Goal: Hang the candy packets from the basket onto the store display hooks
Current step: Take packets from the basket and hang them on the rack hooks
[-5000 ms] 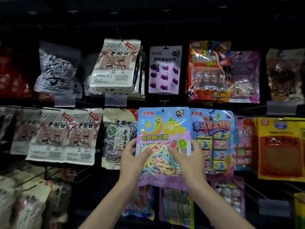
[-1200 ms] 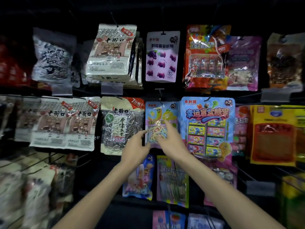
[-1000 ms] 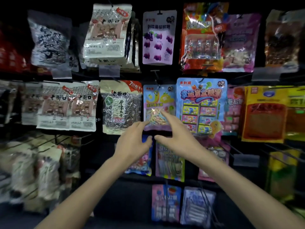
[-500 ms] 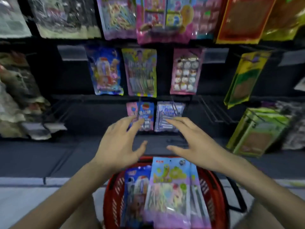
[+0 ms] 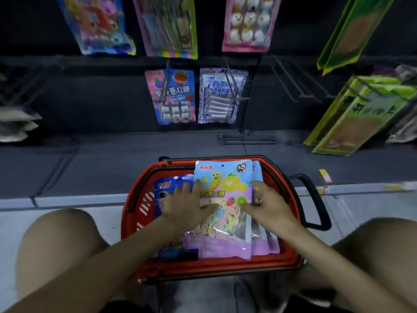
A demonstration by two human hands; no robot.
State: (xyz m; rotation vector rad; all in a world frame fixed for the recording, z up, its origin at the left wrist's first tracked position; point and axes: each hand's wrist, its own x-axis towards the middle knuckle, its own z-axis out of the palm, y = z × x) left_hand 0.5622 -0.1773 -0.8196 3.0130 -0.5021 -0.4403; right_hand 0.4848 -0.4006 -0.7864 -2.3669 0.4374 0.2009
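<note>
Both hands lie on the top packet (image 5: 223,177) in the basket (image 5: 214,268). The left hand (image 5: 187,206) rests over the packet's left edge with its fingers nearly straight and spread and its thumb stretched across the clear window with the coloured candy strands. The right hand (image 5: 268,206) mirrors it on the right edge, fingers loose and extended, thumb pointing inward. Neither hand is curled round anything; they touch the packet flat.

The packet lies face up on a stack (image 5: 261,242) of like packets whose purple edges show under the right wrist. Just left of the left hand and partly under it is a blue packet (image 5: 162,190), also in the basket. Right of the right hand the black handle (image 5: 313,199) folds out over the rim.

Beyond the fingertips, up on the dark display, hang a pink-and-blue packet (image 5: 173,93) and a white packet (image 5: 220,96) side by side. Farther right of them are bare hooks (image 5: 291,82), then green packs (image 5: 352,114). A bare knee flanks each forearm — left knee (image 5: 56,245), right knee (image 5: 383,240).
</note>
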